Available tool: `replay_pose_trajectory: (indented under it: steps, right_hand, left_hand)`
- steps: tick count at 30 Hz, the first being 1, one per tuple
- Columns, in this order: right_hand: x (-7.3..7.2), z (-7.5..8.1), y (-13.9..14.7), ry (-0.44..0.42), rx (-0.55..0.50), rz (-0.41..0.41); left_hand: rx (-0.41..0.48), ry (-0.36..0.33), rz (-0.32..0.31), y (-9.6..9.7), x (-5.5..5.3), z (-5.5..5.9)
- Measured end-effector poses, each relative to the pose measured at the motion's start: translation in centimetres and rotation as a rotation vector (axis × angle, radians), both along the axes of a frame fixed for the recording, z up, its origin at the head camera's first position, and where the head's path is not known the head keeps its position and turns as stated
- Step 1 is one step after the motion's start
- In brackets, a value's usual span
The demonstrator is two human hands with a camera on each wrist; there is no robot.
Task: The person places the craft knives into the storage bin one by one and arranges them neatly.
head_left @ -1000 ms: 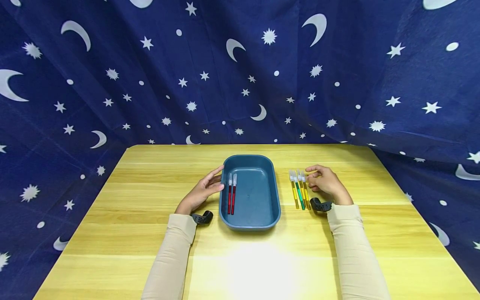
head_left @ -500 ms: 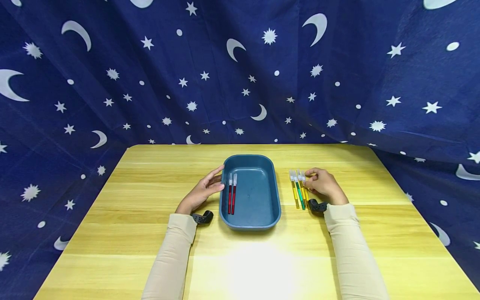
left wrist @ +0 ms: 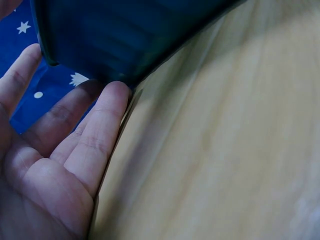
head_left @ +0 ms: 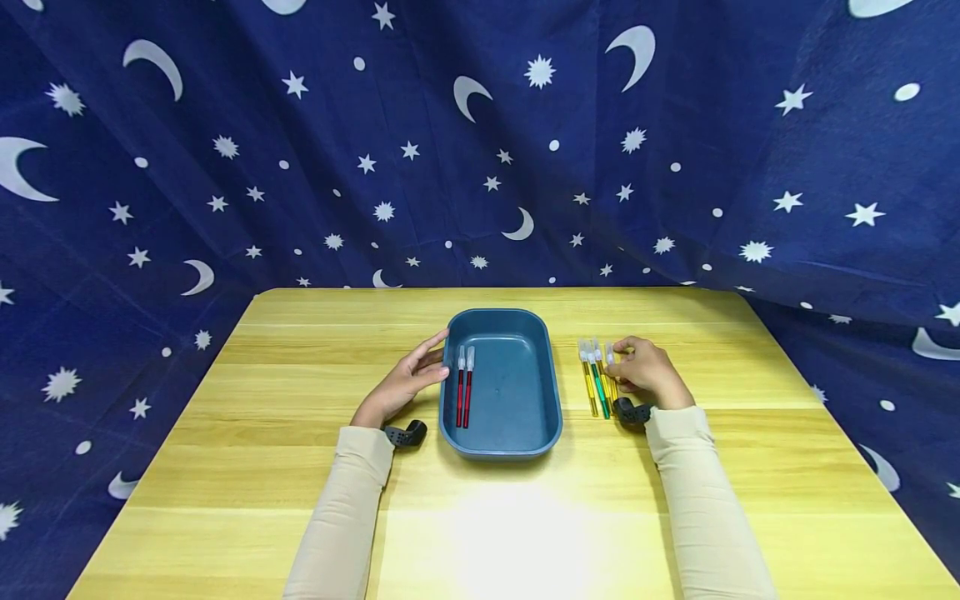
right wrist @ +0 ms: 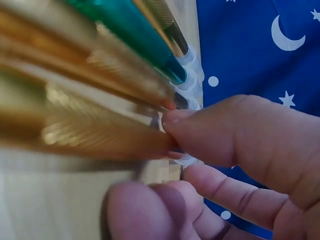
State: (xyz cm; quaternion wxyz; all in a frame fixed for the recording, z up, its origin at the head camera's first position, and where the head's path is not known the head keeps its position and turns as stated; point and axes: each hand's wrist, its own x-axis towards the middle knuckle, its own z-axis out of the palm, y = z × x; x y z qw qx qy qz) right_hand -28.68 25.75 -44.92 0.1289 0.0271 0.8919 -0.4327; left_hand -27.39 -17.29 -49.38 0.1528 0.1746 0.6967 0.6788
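My right hand (head_left: 647,371) pinches the rightmost gold craft knife (right wrist: 100,125) near its clear cap, thumb on one side and fingertips on the other. Close to its left lie a green craft knife (head_left: 601,393) and two more gold ones, one of them the outermost gold craft knife (head_left: 589,393), all with caps pointing away from me. My left hand (head_left: 405,382) rests with fairly straight fingers against the left side of a blue tray (head_left: 555,387). Inside the tray, two red craft knives (head_left: 467,400) lie side by side along the left wall.
The wooden table (head_left: 300,483) reaches back to a dark blue curtain (head_left: 420,117) with white moons and stars. Black wrist cameras, such as the right one (head_left: 632,412), sit below each hand. A bright glare lies on the table in front of the tray.
My right hand has moved slightly left and closed its fingertips on the rightmost gold craft knife, whose cap now stands a little apart from the others. My left hand and the tray stay put.
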Motion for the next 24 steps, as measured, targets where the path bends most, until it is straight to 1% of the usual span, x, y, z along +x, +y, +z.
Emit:
replay_pose_trajectory:
  steps: [6, 12, 19, 24]
  right_hand:
    - [-0.10, -0.26, 0.00, 0.005, -0.017, -0.017]
    - [0.06, -0.33, -0.04, -0.012, -0.088, -0.045]
    - [-0.02, -0.36, -0.06, -0.001, -0.068, -0.032]
    - [-0.04, -0.42, 0.17, -0.014, -0.109, -0.037]
  left_hand:
    - [-0.003, 0.001, -0.002, 0.04, -0.02, 0.10]
    - [0.010, 0.001, -0.013, 0.07, -0.08, -0.04]
    - [0.005, -0.004, -0.009, 0.03, -0.01, 0.04]
    - [-0.011, 0.008, -0.004, -0.09, 0.04, 0.01]
